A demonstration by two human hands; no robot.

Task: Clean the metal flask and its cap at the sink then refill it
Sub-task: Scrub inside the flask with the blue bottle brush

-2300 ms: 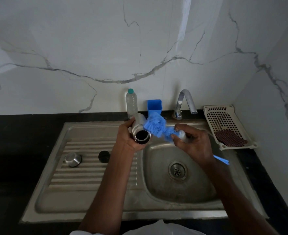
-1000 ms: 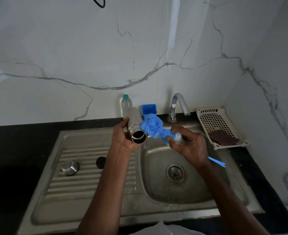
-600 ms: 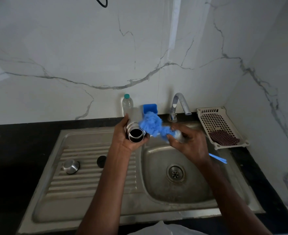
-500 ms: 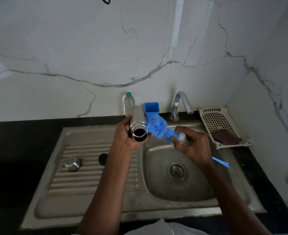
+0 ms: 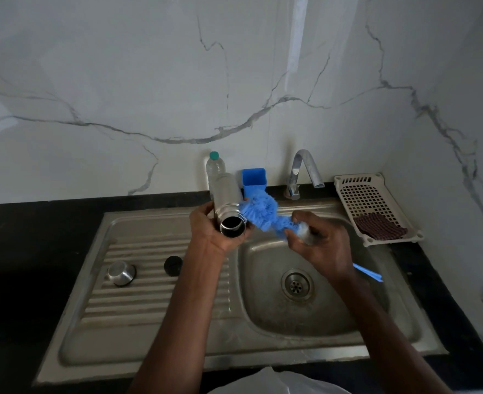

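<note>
Steel, cylindrical and open at the neck, the metal flask (image 5: 228, 203) is held above the back rim of the stainless sink (image 5: 155, 331), at the line where the ribbed drainboard meets the basin, with its dark mouth turned toward the camera. The left hand (image 5: 211, 231) is wrapped around it just below the neck, fingers curled on the body. The blue bristle bottle brush (image 5: 263, 213) lies against the right side of the flask neck, outside the mouth; its thin blue handle sticks out behind the right wrist. The right hand (image 5: 319, 245) is closed around the brush shaft, just under the bristles.

I judge that the step in hand is the scrubbing of the flask, now on the outer neck or just before the inside. The next move probably calls for aiming the bristle head at the mouth and pushing it straight in while the left hand keeps the flask steady.

On the drainboard, toward its left edge, lies the round steel cap (image 5: 121, 273), and near it, closer to the basin, a small black round stopper (image 5: 173, 265); both wait for cleaning. At the back edge stand a clear plastic bottle with green lid (image 5: 215, 169), a blue square holder (image 5: 254, 180) and the curved chrome tap (image 5: 302, 172), from which no water runs. By the right back corner sits a cream plastic tray (image 5: 359, 194) with a dark red scrub pad (image 5: 379, 228) in it.
</note>
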